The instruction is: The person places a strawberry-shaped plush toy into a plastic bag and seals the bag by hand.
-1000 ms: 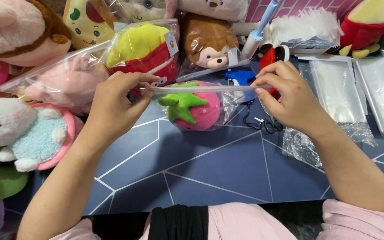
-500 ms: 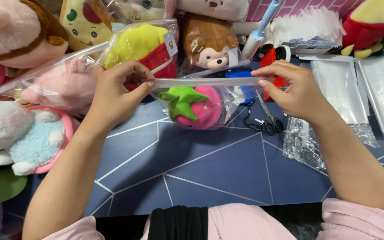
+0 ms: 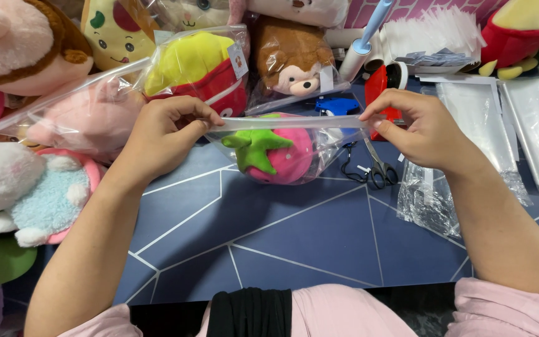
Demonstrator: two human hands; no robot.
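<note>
– Why is the clear bag [image 3: 282, 146] stretched out like that?

– The left hand [image 3: 163, 134] pinches its top strip at nine o'clock and the right hand [image 3: 422, 128] pinches it at three, so the mouth is pulled taut and flat. The strawberry toy [image 3: 276, 155] hangs inside, just over the blue table [image 3: 251, 237].

– Is the strip sealed?

– Can't tell. Scissors [image 3: 375, 168] at four o'clock lie partly under plastic; the bagged toys at eleven are cut off.

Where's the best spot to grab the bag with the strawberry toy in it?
Probably by the clear bag's stiff top strip, pinched at both ends from above, as the left hand and right hand do. The strawberry plush weighs the bottom down.
</note>
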